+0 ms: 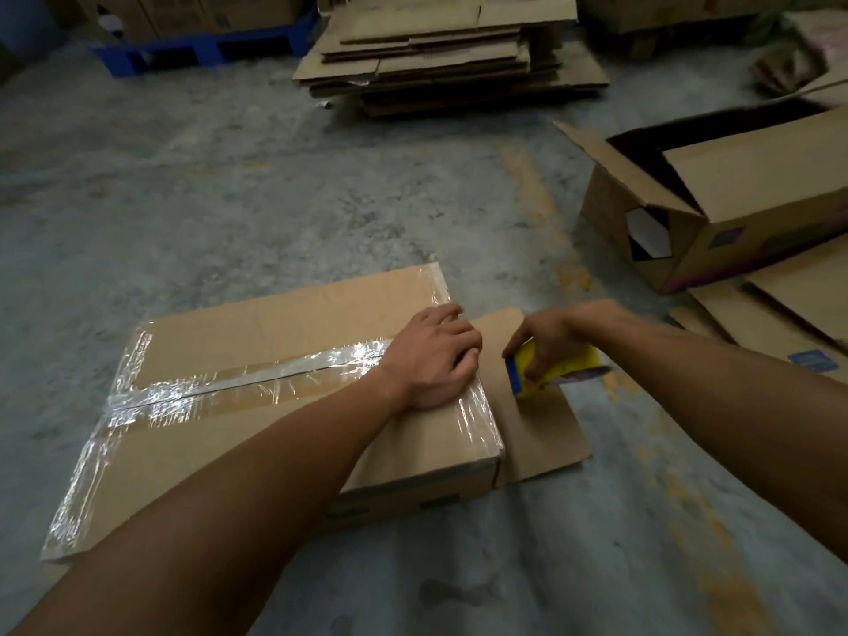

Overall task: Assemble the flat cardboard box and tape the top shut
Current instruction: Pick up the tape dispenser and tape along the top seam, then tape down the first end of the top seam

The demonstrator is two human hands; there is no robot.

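On the concrete floor (275, 176), the box (284, 406) looks nearly sealed: left hand (431, 360) presses flat atop its right edge, right hand (546, 342) beside it grips the tape dispenser (550, 374).

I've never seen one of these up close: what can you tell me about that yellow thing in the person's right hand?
The tape dispenser looks like yellow plastic with a blue edge on its left end. The right hand grips it from above, fingers curled round it, so much of it is hidden. It is held low beside the right end of the taped cardboard box, over a flat cardboard piece on the floor. Whether it touches either is unclear.
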